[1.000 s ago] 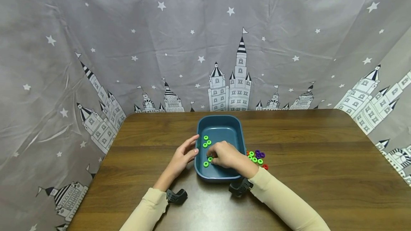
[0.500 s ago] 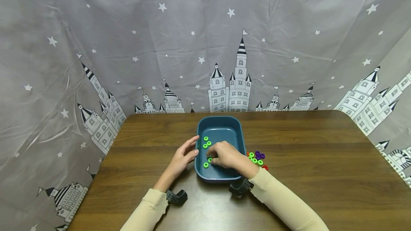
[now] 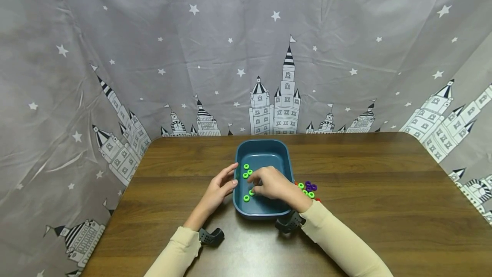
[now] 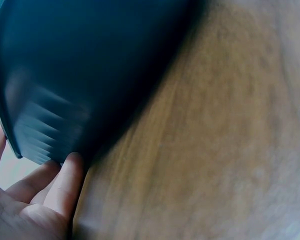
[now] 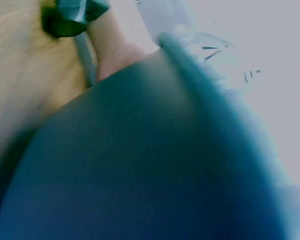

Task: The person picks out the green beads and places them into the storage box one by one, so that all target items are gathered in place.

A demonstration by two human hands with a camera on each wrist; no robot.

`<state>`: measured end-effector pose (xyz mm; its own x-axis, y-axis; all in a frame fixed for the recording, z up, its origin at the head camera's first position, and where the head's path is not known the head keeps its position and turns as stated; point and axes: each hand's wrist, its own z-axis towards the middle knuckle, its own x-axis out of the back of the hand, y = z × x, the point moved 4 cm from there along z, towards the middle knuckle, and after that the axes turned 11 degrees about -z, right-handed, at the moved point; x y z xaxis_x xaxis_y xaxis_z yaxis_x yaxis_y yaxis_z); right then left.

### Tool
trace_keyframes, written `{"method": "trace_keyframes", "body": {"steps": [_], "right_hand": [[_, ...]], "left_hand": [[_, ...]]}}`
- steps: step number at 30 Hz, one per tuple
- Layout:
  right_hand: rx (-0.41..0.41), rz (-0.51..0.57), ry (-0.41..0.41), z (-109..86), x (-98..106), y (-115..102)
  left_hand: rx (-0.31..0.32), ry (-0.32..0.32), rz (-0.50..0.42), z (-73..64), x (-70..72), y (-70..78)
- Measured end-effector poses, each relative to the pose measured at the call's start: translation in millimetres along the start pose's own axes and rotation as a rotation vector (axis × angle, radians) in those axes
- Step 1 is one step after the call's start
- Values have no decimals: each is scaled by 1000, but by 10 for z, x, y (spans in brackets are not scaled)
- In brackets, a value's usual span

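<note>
A blue rectangular tray (image 3: pixel 263 216) stands on the table, with several small green rings (image 3: pixel 246 198) lying along the left part of its floor. My left hand (image 3: pixel 216 189) touches the tray's left side with fairly straight fingers; in the left wrist view its fingertips rest against the outer wall. Inside the tray hovers my right hand (image 3: pixel 273 184), palm down, thumb and forefinger bent and apart, close to a green ring (image 3: pixel 251 192). Nothing shows between them, though the other fingers are hidden. In the right wrist view the tray wall blocks the right hand.
Just right of the tray lies a loose group of green rings (image 3: pixel 311 194), purple rings (image 3: pixel 308 184) and red ones, partly behind the right forearm. The wooden table (image 3: pixel 384 191) reaches back to a grey curtain (image 3: pixel 215 54) with castles and stars.
My right hand has risen slightly, and its thumb and forefinger have spread farther apart. The left hand and the rings in the tray stay put.
</note>
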<state>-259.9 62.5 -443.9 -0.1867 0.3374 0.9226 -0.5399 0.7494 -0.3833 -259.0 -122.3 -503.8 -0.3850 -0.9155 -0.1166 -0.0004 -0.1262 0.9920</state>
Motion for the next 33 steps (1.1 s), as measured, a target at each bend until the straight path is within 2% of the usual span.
{"method": "trace_keyframes", "body": {"steps": [8, 13, 18, 25, 33], "right_hand": [[-9, 28, 125, -98, 324, 160], [-81, 57, 182, -215, 544, 350], [-156, 83, 224, -335, 671, 567], [-221, 89, 245, -471, 676, 812], [-241, 52, 234, -539, 558, 994]], "left_hand": [[-10, 21, -5, 4, 7, -2], [-11, 21, -7, 3, 5, 1], [-2, 27, -2, 3, 8, -6], [-6, 23, -3, 1, 8, -4], [-1, 30, -4, 10, 0, 1]]}}
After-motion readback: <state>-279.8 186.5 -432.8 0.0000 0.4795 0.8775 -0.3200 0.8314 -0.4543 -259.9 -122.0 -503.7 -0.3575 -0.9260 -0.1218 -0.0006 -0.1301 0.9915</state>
